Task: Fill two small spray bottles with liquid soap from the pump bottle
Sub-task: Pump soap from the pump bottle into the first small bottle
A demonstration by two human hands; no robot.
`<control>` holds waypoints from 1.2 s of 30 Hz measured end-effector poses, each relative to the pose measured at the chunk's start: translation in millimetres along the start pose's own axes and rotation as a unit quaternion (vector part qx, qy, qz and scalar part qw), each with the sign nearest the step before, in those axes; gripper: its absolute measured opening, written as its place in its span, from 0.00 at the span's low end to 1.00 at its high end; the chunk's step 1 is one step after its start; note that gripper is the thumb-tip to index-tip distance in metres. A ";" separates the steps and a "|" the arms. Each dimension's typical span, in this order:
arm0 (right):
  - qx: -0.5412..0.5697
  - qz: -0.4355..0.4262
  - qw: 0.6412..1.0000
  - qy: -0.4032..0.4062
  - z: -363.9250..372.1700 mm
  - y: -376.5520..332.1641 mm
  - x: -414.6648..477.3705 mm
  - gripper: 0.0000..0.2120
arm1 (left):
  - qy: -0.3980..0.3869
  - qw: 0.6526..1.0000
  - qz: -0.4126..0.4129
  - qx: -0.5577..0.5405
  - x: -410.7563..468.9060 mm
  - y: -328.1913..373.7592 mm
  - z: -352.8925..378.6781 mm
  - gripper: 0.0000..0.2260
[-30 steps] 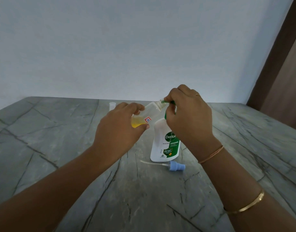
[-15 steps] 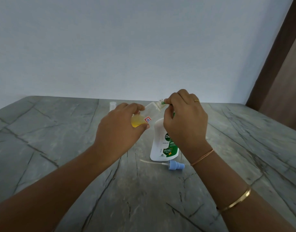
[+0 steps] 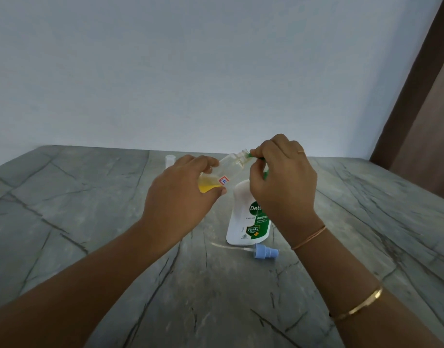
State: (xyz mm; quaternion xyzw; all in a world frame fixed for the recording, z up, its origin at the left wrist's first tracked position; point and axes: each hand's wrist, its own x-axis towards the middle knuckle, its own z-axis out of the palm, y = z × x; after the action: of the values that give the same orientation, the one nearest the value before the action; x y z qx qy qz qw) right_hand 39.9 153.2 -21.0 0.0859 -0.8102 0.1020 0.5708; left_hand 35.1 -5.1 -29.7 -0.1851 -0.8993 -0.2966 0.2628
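With my left grip (image 3: 180,197) clasping a barely filled spray bottle (image 3: 228,167) and my right grip (image 3: 281,177) pinching the nozzle of the pump bottle (image 3: 246,222) at its mouth, I judge most filling remains.

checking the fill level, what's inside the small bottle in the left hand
Yellow liquid soap pools in the lower end of the tilted small spray bottle; its upper part looks clear. The left hand covers the base, so the full level is hidden.

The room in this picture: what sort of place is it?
Probably a room in a home: a grey stone table against a plain pale wall, a brown door or panel at the right, and a household soap bottle standing on the table.
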 end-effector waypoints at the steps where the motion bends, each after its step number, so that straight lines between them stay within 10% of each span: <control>1: -0.001 0.003 1.000 0.010 2.3 -1.5 -2.5 0.05 | -0.001 1.000 0.000 0.002 0.4 -0.4 -0.4 0.20; 36: -0.003 -0.003 0.998 -0.062 -9.8 1.1 11.0 0.06 | -0.006 1.000 0.003 -0.002 -3.1 2.3 2.3 0.22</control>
State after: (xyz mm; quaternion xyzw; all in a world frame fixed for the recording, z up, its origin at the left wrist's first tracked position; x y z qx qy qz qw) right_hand 44.8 156.6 -7.5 0.0926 -0.8442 0.0926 0.5198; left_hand 37.8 -2.5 -32.0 -0.1902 -0.8998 -0.2961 0.2579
